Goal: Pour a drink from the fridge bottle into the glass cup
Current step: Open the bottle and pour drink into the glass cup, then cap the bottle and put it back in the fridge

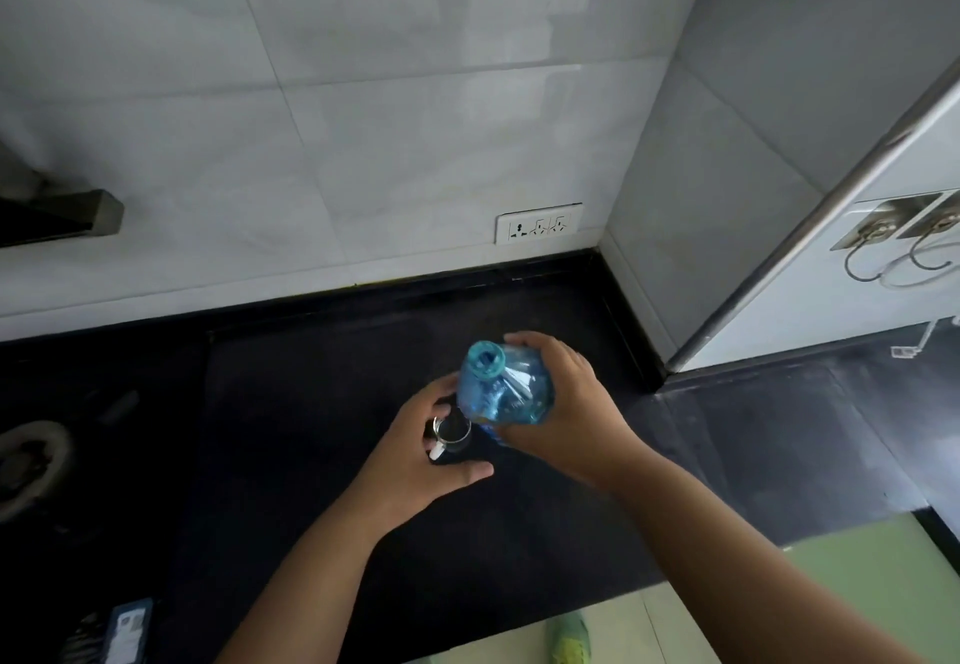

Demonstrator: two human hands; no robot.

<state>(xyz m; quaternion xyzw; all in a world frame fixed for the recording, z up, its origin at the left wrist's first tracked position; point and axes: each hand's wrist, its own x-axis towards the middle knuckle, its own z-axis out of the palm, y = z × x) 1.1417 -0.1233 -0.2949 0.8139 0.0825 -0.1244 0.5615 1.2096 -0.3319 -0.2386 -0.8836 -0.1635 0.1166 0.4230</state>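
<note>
Because the right hand has its fingers wrapped over the shoulder and body of the blue bottle, thumb on the near side and the rest curled over the far side, the bottle can be carried and tipped with 1 hand. Its open mouth faces up toward the camera, with no cap to be seen, so nothing appears to be flowing yet; I judge the pour has not begun. The left hand cups the glass cup loosely: the thumb lies along the near side and the fingers curve round the far side, partly hidden by the bottle, so I cannot tell how firmly they press. That hold looks meant to steady a small, light cup against a knock from the bottle passing just above it. The cup stands upright on the black counter, directly under the bottle's lower edge, and looks empty, though its inside is dark and hard to read. Behind, a socket plate sits low on the tiled wall, well apart from the work, and a white cabinet closes the right side.
</note>
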